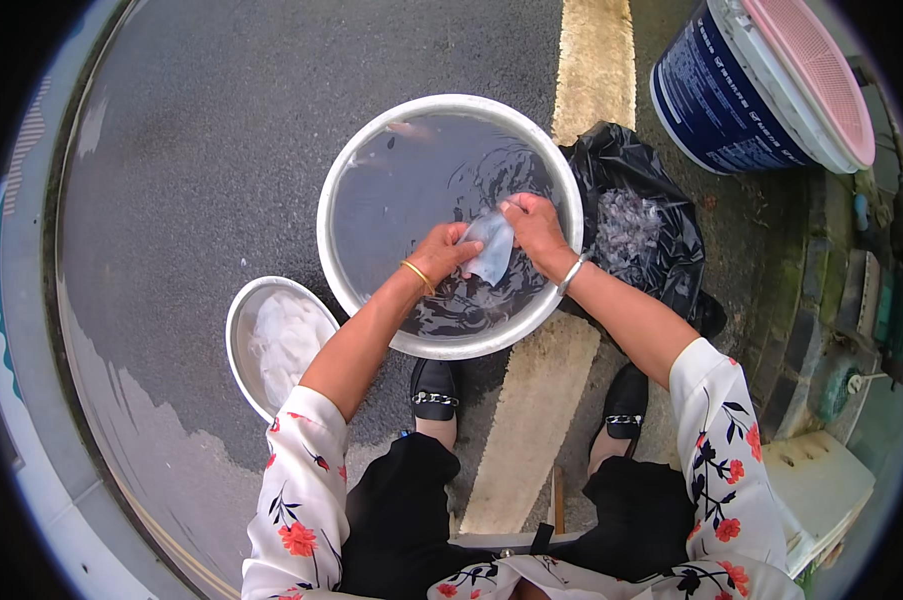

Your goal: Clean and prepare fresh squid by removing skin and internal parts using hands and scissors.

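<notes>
Between my hands, over a large round metal basin (451, 347) of dark water (406, 195), is a pale, translucent flap of what looks like squid flesh (494, 251). My left hand (445, 253) pinches its left side between thumb and fingers. At its upper right edge, my right hand (532, 225) grips it with the fingertips. Something pinkish lies in the water near the basin's far rim. A smaller metal bowl (235, 352) at the lower left holds a heap of similar whitish pieces (290, 341).
Right of the basin lies a black plastic bag (676, 247) holding purplish-grey scraps (627, 229). A blue and white bucket (729, 105) with a pink mesh basket (819, 67) on top stands at the upper right. Stone edging and a pale box (819, 480) are at the right.
</notes>
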Motion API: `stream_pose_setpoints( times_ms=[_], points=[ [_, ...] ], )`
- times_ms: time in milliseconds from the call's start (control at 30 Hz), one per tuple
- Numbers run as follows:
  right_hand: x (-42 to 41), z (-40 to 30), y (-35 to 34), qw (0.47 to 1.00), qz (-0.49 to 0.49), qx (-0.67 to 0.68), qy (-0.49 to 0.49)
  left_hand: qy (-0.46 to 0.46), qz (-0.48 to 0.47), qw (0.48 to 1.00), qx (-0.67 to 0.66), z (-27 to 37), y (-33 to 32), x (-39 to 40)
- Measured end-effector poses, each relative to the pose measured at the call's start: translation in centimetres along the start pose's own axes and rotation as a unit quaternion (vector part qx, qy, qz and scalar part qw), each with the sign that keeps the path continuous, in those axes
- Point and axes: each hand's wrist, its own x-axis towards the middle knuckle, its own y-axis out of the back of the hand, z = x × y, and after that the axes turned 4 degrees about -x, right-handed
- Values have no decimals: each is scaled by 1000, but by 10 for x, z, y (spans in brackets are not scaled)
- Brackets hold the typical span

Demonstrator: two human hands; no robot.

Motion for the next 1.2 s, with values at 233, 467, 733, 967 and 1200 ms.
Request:
stream_pose_setpoints(
  times_ms=[233, 467, 733, 967, 1200],
  points=[
    [-3, -5, 1, 994, -87, 60, 16, -32, 91, 995, -40, 14, -8, 4],
    [0, -5, 14, 996, -25, 85, -16, -10, 95, 995, 15, -2, 15, -2],
    [-12, -1, 3, 988, -132, 64, -38, -180, 186, 962, 83, 15, -17, 9],
    [-8, 3, 13, 983, -78, 148, -76, -116, 264, 945, -155, 2, 21, 10],
    [-10, 1, 18, 970, -155, 176, -67, -285, 360, 845, 274, 23, 8, -7]
  ],
)
